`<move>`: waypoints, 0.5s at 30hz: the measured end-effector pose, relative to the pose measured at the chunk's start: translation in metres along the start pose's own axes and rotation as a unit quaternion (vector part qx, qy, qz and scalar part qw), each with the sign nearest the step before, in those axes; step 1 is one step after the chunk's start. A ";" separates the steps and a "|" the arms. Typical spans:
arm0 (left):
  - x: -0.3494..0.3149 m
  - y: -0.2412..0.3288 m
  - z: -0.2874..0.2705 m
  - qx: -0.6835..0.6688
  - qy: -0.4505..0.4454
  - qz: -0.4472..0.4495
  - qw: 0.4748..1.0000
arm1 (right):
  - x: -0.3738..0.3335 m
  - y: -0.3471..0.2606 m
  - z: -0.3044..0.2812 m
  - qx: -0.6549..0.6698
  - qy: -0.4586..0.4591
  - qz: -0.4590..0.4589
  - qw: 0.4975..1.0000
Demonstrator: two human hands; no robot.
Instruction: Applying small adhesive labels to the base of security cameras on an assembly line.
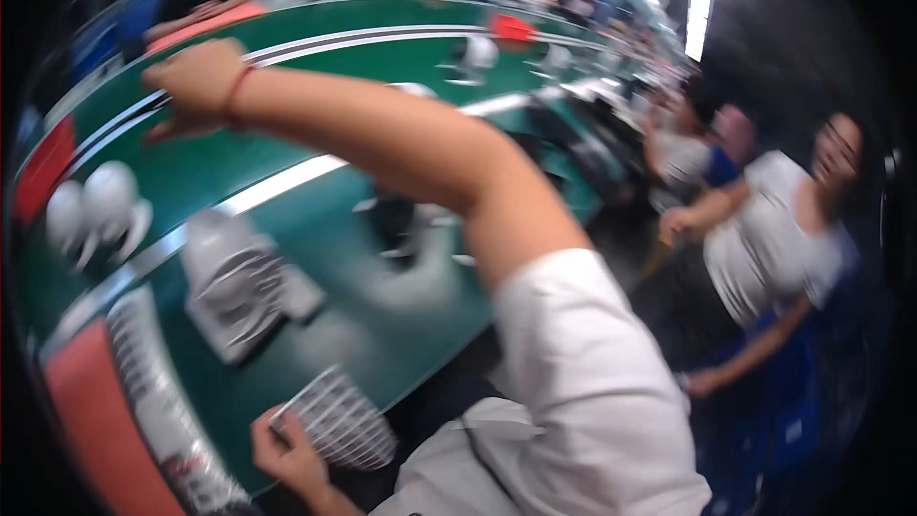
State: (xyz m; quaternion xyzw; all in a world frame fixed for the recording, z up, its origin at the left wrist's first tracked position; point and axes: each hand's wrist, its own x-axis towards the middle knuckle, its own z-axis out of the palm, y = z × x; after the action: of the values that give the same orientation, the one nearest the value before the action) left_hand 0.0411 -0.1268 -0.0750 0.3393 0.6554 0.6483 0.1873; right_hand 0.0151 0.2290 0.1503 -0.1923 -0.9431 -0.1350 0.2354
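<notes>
My left hand (291, 457), low in the view, is closed on the edge of a sheet (342, 420) printed with a grid of pale rectangles, like a sheet of labels. My right arm stretches across the green work surface to the far left. At its end my right hand (202, 81), a red cord at the wrist, hovers over the conveyor line, thumb apart from the fingers; it is blurred and nothing shows in it. Below it stand two white round-headed devices (110, 196). Between my hands lies a grey moulded piece (234, 277), seemingly wrapped in clear plastic.
A dark and white device (390, 225) stands beyond my forearm, partly hidden. Red bins (46, 167) and more white devices (473, 59) sit along the green line (382, 19). An orange-red pad (105, 420) lies at lower left. A seated person (774, 229) is at right; others work opposite.
</notes>
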 end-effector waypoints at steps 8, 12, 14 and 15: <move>-0.001 0.032 0.004 0.050 -0.003 0.047 0.998 | 0.074 -0.024 0.085 0.002 -0.069 -0.044 0.997; 0.001 0.034 -0.001 0.050 0.013 0.047 0.998 | 0.101 -0.065 0.127 0.039 -0.132 -0.062 0.989; 0.001 0.031 -0.003 0.056 0.021 0.038 0.997 | 0.107 -0.092 0.128 0.066 -0.204 -0.009 0.977; 0.004 0.033 0.000 0.060 0.019 0.041 0.997 | 0.108 -0.088 0.130 0.050 -0.208 0.002 0.977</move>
State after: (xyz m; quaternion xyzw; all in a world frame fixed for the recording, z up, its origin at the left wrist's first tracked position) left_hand 0.0446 -0.1267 -0.0424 0.3645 0.6817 0.6215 0.1273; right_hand -0.1610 0.2277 0.0787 -0.2063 -0.9765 -0.0447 0.0440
